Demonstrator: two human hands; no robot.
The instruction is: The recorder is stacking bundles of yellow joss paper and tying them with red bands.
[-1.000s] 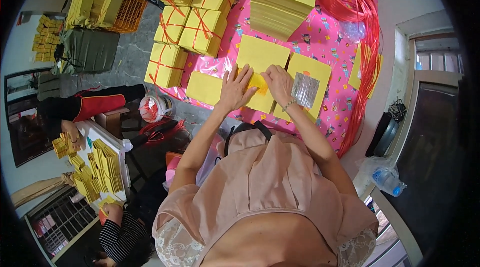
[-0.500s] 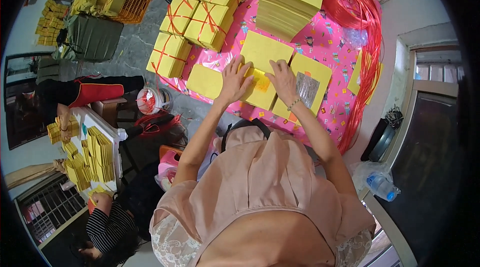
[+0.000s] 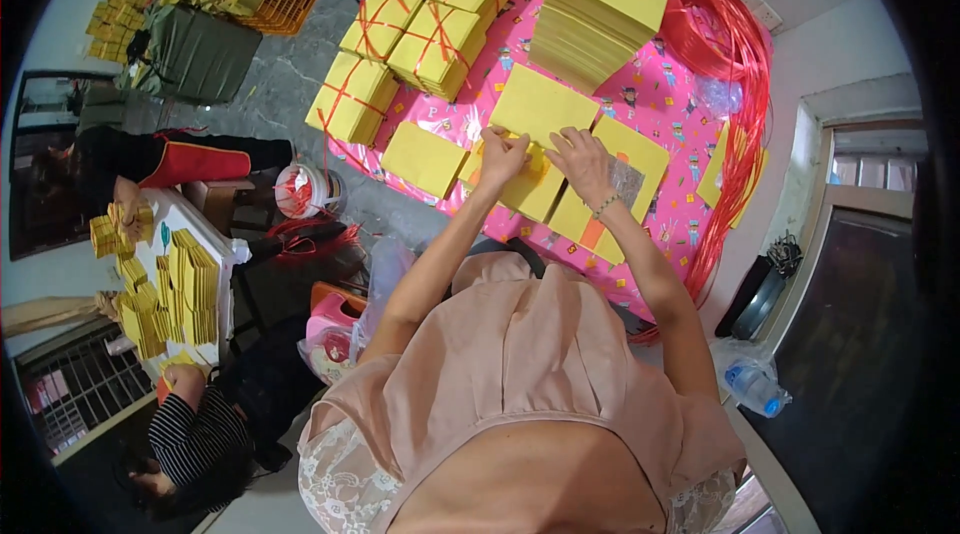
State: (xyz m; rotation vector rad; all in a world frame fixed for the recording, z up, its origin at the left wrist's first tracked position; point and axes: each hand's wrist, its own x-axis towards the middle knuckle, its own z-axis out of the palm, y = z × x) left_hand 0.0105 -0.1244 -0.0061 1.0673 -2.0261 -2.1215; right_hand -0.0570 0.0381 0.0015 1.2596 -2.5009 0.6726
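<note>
My left hand (image 3: 503, 158) has its thumb and fingertips pinched together at the upper edge of a yellow paper sheet (image 3: 530, 196) with an orange patch. Beside it, the fingers of my right hand (image 3: 585, 170) lie stretched over the same sheet's upper right part. Directly beyond both hands is a plain yellow paper stack (image 3: 545, 102). To the left sits a smaller yellow stack (image 3: 424, 160). Partly beneath my right hand, another yellow sheet (image 3: 600, 237) bears a silver-grey patch and an orange strip. A bracelet circles my right wrist.
A pink patterned cloth (image 3: 672, 252) covers the table. Yellow bundles (image 3: 437, 46) tied with red ribbon stand at the far left, a tall paper stack (image 3: 590, 46) at the back. Red ribbon (image 3: 735, 149) hangs along the right edge. Two people work at a white table (image 3: 228, 309) on the left.
My left hand has gone from spread fingers to a pinch and moved slightly right. My right hand has shifted a little right and nearer. The whole view has shifted slightly.
</note>
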